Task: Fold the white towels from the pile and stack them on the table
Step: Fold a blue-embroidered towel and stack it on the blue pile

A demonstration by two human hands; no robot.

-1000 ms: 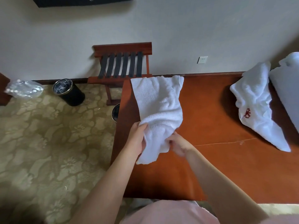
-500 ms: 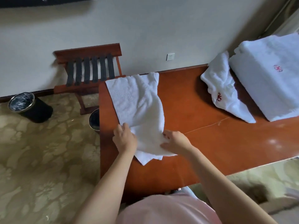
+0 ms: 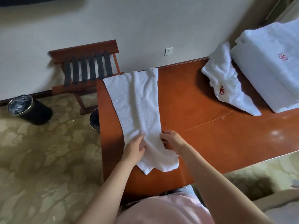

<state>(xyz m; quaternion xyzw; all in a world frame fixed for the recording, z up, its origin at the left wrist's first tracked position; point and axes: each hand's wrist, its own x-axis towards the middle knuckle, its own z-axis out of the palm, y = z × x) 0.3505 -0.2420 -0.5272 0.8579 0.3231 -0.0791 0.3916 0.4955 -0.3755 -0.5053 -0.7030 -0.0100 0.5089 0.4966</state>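
Observation:
A long white towel point(image 3: 137, 104) lies lengthwise along the left end of the brown wooden table point(image 3: 202, 126), its far edge at the table's back corner. My left hand point(image 3: 135, 148) grips the towel's near left edge with curled fingers. My right hand point(image 3: 170, 139) pinches the near right edge of the same towel. The towel's near end is rumpled and lies between my hands. A loose white towel with a red emblem point(image 3: 226, 84) lies at the back right, beside a large folded white towel point(image 3: 268, 65) with a red emblem.
A wooden luggage rack with black straps point(image 3: 85, 68) stands against the wall behind the table's left end. A black bin point(image 3: 29, 109) sits on the patterned carpet at left. Another bin point(image 3: 94, 120) is tucked at the table's left side.
The towel has been drawn out flatter and narrower along the table. My hands have shifted slightly nearer along its near end. The camera has turned right, showing more of the folded towel.

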